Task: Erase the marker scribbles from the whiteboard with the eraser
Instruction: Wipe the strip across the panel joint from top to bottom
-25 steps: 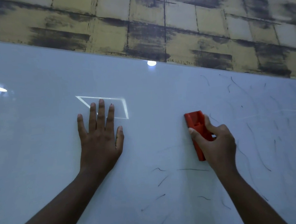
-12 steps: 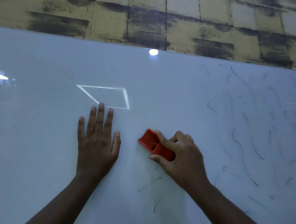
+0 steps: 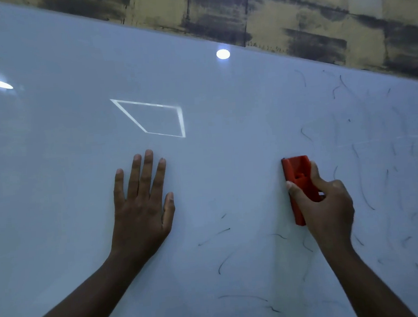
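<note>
With our left hand spread flat on the whiteboard and our right hand gripping the red eraser right of centre, we risk missing the thin scribbles scattered right and near if strokes leave gaps.

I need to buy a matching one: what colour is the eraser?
Red-orange; the eraser shows clearly in the head view, gripped by the right hand.
</note>
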Action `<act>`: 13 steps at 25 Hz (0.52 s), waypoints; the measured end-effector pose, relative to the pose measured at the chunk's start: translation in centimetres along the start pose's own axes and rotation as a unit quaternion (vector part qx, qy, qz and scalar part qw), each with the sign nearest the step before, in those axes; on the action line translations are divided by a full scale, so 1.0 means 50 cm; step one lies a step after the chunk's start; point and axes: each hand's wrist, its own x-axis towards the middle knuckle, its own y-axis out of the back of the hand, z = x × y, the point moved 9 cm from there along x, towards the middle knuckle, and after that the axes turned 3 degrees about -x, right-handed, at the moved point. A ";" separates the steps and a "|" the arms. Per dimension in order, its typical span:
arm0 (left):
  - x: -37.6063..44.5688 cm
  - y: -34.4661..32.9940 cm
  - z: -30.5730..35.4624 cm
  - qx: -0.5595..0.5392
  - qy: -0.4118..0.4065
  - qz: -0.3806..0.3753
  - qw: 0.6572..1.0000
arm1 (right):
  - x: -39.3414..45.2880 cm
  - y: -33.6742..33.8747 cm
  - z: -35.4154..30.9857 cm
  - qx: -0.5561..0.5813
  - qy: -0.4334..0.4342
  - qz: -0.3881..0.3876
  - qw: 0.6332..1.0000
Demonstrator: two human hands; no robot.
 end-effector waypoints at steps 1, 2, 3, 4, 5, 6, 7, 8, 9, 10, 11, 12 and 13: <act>-0.001 0.000 -0.002 0.000 0.003 -0.003 1.000 | -0.006 -0.008 -0.014 0.004 0.002 -0.006 1.000; -0.001 0.000 -0.004 -0.001 0.006 -0.006 1.000 | -0.016 -0.019 -0.036 0.008 0.016 -0.017 1.000; -0.005 -0.002 -0.005 -0.002 0.010 -0.010 1.000 | -0.036 -0.032 -0.064 0.010 0.042 -0.033 0.999; -0.006 -0.001 -0.002 -0.003 0.012 -0.011 1.000 | -0.061 -0.044 -0.096 0.006 0.077 -0.048 0.996; -0.005 0.000 0.001 -0.003 0.013 -0.012 1.000 | -0.093 -0.058 -0.129 -0.004 0.117 -0.063 0.991; -0.007 0.001 0.004 -0.005 0.016 -0.013 1.000 | -0.130 -0.073 -0.156 -0.014 0.155 -0.080 0.984; -0.009 0.000 0.004 -0.007 0.019 -0.016 1.000 | -0.168 -0.088 -0.179 -0.021 0.191 -0.097 0.977; -0.016 -0.001 0.005 -0.010 0.021 -0.019 1.000 | -0.205 -0.100 -0.193 -0.027 0.225 -0.113 0.967; -0.026 -0.002 0.007 -0.011 0.023 -0.023 0.999 | -0.241 -0.108 -0.202 -0.036 0.260 -0.125 0.957; -0.039 -0.003 0.009 -0.013 0.022 -0.025 0.999 | -0.272 -0.113 -0.206 -0.052 0.294 -0.132 0.945; -0.051 -0.003 0.011 -0.014 0.021 -0.027 0.999 | -0.299 -0.114 -0.205 -0.073 0.325 -0.133 0.933; -0.062 -0.002 0.012 -0.014 0.018 -0.028 0.999 | -0.315 -0.113 -0.202 -0.091 0.349 -0.131 0.923; -0.071 -0.001 0.013 -0.013 0.015 -0.030 0.999 | -0.322 -0.112 -0.198 -0.105 0.366 -0.129 0.916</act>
